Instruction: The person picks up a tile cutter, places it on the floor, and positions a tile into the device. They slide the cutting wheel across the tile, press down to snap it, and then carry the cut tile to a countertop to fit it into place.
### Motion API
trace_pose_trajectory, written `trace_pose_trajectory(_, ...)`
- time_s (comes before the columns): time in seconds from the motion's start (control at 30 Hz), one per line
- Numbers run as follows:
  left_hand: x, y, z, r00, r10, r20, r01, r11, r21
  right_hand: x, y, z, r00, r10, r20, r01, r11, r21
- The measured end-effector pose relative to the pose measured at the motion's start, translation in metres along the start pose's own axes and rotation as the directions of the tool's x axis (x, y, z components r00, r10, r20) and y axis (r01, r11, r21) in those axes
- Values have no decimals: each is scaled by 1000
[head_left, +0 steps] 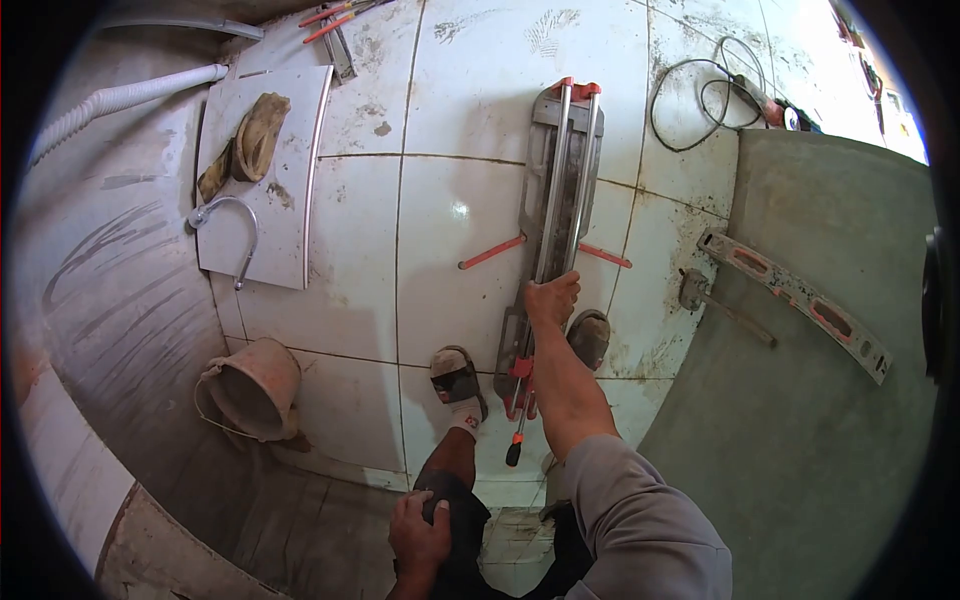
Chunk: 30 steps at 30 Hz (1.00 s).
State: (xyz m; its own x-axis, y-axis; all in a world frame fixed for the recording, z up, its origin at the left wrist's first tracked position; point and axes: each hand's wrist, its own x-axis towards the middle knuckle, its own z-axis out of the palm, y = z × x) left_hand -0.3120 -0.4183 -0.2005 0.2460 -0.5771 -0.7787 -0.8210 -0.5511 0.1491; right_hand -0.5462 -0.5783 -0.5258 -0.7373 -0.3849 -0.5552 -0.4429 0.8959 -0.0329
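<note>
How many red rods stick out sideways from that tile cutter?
2. One red rod is on the picture's left of the tile cutter, the other red rod on its right. The right hand covers part of the cutter, so more could be hidden there.

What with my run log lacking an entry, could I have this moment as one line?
right hand: on tile cutter | left hand: on left knee | cutter handle: unheld | spirit level: right of cutter

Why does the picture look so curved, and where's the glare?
Head view: wide-lens distortion probably bows the spirit level, and black rims the picture; a glare spot shines on the floor tiles, picture-left of the tile cutter; the upper right edge is washed out.
</note>
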Motion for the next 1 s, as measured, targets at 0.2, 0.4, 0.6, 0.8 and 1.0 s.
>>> trace_pose_trajectory(0.2,2,6,0,1000,-2,19,2,1000,7,-4,-2,2,1000,6,6,-6,1000,-10)
trace_pose_trajectory(0.4,5,16,-2,1000,-11,11,11,1000,0,-28,-27,-19,912,-286,-295,254,957,-144)
trace_pose_trajectory(0.6,4,15,1,1000,-10,9,10,1000,-3,-38,-42,13,626,-629,461,756,635,-159)
trace_pose_trajectory(0.8,1,9,4,1000,0,-6,0,1000,-4,-8,-73,40,559,-709,429,819,552,-155)
trace_pose_trajectory(1.0,0,14,9,1000,-3,-20,3,1000,-3,9,-93,21,558,-694,456,805,586,-94)
